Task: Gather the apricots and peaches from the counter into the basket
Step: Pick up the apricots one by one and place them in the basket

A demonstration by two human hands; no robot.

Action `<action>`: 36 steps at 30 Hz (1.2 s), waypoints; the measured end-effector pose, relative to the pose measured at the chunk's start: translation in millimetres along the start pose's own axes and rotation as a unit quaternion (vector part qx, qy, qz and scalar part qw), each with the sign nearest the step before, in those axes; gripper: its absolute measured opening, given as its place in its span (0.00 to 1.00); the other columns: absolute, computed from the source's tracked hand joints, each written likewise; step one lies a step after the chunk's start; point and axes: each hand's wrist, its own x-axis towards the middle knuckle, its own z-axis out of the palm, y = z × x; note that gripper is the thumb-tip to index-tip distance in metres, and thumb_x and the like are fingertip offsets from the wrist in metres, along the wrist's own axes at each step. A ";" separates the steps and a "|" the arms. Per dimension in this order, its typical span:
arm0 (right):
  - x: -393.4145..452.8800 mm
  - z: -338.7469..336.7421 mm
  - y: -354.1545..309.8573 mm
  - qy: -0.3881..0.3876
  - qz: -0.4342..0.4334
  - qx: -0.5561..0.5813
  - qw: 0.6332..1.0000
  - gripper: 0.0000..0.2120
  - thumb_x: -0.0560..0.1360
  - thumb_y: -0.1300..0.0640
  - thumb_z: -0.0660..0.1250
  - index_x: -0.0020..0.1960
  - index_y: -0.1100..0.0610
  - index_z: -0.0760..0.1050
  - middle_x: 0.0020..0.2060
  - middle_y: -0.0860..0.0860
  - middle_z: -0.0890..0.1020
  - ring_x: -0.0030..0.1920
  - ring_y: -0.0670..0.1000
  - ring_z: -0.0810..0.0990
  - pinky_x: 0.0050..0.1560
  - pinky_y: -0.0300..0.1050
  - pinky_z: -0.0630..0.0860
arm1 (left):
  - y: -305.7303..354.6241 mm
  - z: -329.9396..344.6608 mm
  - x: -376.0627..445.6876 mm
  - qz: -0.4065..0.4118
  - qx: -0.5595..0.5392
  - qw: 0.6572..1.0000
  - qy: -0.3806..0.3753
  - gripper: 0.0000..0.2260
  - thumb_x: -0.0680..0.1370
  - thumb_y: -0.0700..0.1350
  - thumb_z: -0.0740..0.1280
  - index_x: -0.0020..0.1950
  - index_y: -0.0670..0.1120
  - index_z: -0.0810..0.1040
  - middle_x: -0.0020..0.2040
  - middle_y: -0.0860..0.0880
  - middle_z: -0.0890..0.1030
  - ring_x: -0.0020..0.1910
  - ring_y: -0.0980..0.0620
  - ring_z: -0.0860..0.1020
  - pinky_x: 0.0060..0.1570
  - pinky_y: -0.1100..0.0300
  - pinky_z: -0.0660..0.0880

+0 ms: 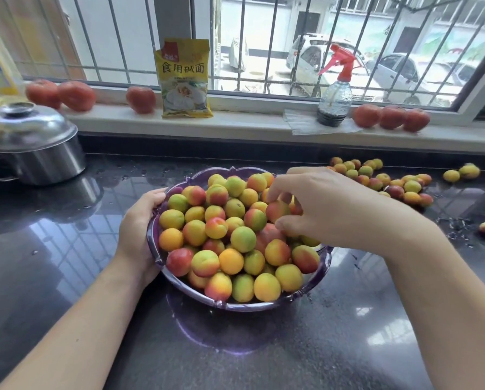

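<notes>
Purple basket (162,261) heaped with yellow-red fruit (221,235), left grip (140,220) round its rim, right grip (314,209) pinching one

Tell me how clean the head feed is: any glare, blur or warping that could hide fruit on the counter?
Head view: window glare streaks the dark counter, mostly left and below the basket; the loose fruit at far right stays readable. The wide lens bends the sill and window bars. The right hand is slightly motion-blurred; the left hand and the basket fruit are sharp.
</notes>
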 end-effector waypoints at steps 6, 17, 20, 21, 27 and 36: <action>8.3 9.6 7.5 0.089 0.007 0.032 0.996 0.16 0.79 0.55 0.69 0.65 0.44 0.77 0.56 0.44 0.75 0.58 0.48 0.70 0.55 0.44 0.69 | 2.9 2.5 -1.6 -0.008 -0.018 1.000 0.003 0.15 0.83 0.49 0.62 0.59 0.42 0.83 0.62 0.34 0.80 0.61 0.34 0.81 0.70 0.30 0.74; 23.5 32.0 -4.4 0.132 -0.070 0.162 0.975 0.20 0.75 0.71 0.70 0.60 0.51 0.84 0.60 0.48 0.80 0.61 0.52 0.78 0.61 0.53 0.74 | 2.1 0.6 -0.6 -0.015 -0.026 1.000 0.002 0.15 0.82 0.49 0.62 0.60 0.41 0.82 0.63 0.34 0.79 0.62 0.33 0.80 0.70 0.28 0.73; 23.5 33.4 -5.0 0.126 -0.072 0.165 0.976 0.21 0.76 0.71 0.68 0.61 0.51 0.84 0.60 0.47 0.79 0.61 0.51 0.78 0.61 0.52 0.75 | 2.1 -0.4 0.1 -0.016 -0.023 1.000 0.003 0.16 0.82 0.49 0.62 0.60 0.41 0.82 0.63 0.33 0.80 0.63 0.33 0.80 0.69 0.28 0.73; 23.1 33.2 -4.6 0.121 -0.073 0.168 0.976 0.21 0.77 0.71 0.68 0.62 0.51 0.83 0.60 0.47 0.79 0.61 0.51 0.77 0.61 0.52 0.75 | 2.0 -0.6 0.2 -0.016 -0.021 1.000 0.002 0.16 0.82 0.50 0.62 0.60 0.41 0.82 0.63 0.33 0.80 0.63 0.33 0.80 0.69 0.28 0.73; 19.6 29.1 0.7 0.128 -0.079 0.167 0.974 0.31 0.76 0.76 0.62 0.68 0.48 0.78 0.61 0.47 0.79 0.61 0.49 0.78 0.59 0.48 0.77 | 0.6 -3.5 2.3 -0.009 -0.011 1.000 -0.004 0.15 0.82 0.50 0.62 0.59 0.41 0.83 0.60 0.35 0.81 0.61 0.35 0.81 0.69 0.31 0.75; 25.1 74.2 126.3 0.325 0.282 0.094 0.898 0.16 0.75 0.66 0.62 0.56 0.56 0.85 0.57 0.56 0.79 0.58 0.60 0.77 0.60 0.44 0.72 | -1.6 -2.3 3.7 -0.016 -0.025 0.999 -0.017 0.16 0.82 0.49 0.62 0.63 0.41 0.79 0.63 0.35 0.78 0.64 0.34 0.78 0.71 0.33 0.74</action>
